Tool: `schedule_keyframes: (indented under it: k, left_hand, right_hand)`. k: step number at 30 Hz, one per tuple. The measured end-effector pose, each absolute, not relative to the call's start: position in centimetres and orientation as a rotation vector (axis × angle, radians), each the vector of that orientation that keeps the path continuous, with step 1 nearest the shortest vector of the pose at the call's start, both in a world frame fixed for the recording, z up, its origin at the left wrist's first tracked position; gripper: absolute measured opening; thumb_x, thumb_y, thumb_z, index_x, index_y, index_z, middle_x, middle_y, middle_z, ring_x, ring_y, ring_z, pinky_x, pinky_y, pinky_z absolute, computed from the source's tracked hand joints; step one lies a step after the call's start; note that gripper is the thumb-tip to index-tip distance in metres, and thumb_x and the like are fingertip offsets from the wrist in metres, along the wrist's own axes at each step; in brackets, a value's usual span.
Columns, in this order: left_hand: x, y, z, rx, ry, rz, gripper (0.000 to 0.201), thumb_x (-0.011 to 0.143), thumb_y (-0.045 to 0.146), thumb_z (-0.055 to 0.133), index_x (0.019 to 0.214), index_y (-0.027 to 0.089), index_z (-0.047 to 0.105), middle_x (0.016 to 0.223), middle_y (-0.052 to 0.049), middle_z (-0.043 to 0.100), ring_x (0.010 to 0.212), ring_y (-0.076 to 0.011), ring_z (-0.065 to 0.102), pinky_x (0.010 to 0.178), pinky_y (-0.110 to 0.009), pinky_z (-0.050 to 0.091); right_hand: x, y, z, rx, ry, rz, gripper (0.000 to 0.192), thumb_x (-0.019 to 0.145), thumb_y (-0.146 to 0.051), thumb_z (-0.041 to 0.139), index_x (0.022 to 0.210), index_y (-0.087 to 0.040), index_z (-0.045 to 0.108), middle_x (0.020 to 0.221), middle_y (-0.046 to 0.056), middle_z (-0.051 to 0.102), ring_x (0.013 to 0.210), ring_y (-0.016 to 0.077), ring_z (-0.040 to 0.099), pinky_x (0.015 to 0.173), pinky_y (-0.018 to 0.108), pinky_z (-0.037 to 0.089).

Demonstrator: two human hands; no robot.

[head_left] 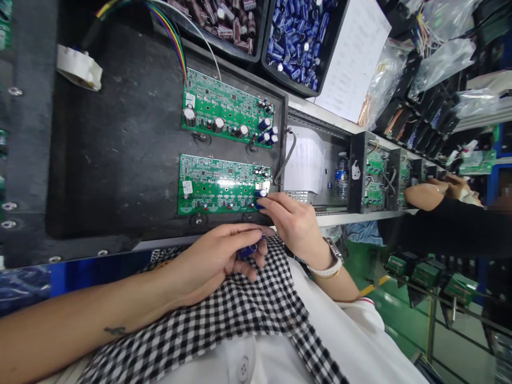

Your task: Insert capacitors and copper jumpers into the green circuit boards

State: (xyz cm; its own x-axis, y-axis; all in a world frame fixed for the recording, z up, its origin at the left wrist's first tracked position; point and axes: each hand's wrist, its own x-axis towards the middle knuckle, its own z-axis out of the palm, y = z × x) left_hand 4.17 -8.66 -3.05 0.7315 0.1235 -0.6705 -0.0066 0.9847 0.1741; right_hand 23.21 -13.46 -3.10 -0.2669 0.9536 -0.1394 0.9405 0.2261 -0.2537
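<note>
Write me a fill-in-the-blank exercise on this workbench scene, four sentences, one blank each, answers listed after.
1. The right hand presses a blue capacitor onto the ____ of the two green boards.
2. The left hand cups spare capacitors coloured ____.
3. The nearer circuit board and the farther circuit board lie on a ____ fixture plate.
4. The right wrist wears a ____.

Missing words: nearer; blue; black; watch

Two circuit boards (224,184) lie side by side on the fixture plate (120,160), capacitor bins (298,40) behind
</note>
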Motion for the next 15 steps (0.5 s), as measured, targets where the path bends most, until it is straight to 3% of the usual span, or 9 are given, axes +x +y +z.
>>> schedule_keyframes:
  k: [5, 10, 15]
  left_hand:
    - [4.1, -8.7, -3.1, 0.162, 0.691, 0.082, 0.018, 0.095, 0.021, 0.051, 0.087, 0.012, 0.064, 0.081, -0.01, 0.066, 0.067, -0.0152, 0.061, 0.051, -0.022, 0.05]
    - [4.1, -8.7, -2.9, 0.131, 0.639, 0.061, 0.013, 0.097, 0.024, 0.052, 0.093, 0.013, 0.059, 0.09, -0.012, 0.068, 0.067, -0.0133, 0.06, 0.052, -0.02, 0.045]
    - [4.7, -8.6, -2.5, 0.123, 0.732, 0.014, 0.023, 0.096, 0.038, 0.055, 0.092, 0.016, 0.055, 0.069, -0.003, 0.057, 0.052, -0.0082, 0.047, 0.043, -0.015, 0.032]
  right_hand:
    - [23.1, -13.8, -3.8, -1.793, -2.505, 0.385, 0.034, 0.099, -0.019, 0.048, 0.131, -0.018, 0.058, 0.121, 0.01, 0.069, 0.101, 0.0203, 0.066, 0.082, 0.034, 0.054]
    - [22.9, -14.4, -2.3, -1.817, -2.197, 0.382, 0.033, 0.097, -0.019, 0.054, 0.13, -0.019, 0.06, 0.112, 0.008, 0.073, 0.1, 0.0187, 0.068, 0.086, 0.034, 0.056]
    - [22.5, -15.6, 0.7, -1.649, -2.111, 0.45, 0.047, 0.093, -0.017, 0.062, 0.138, -0.027, 0.054, 0.115, 0.005, 0.073, 0.101, 0.0168, 0.069, 0.085, 0.032, 0.059]
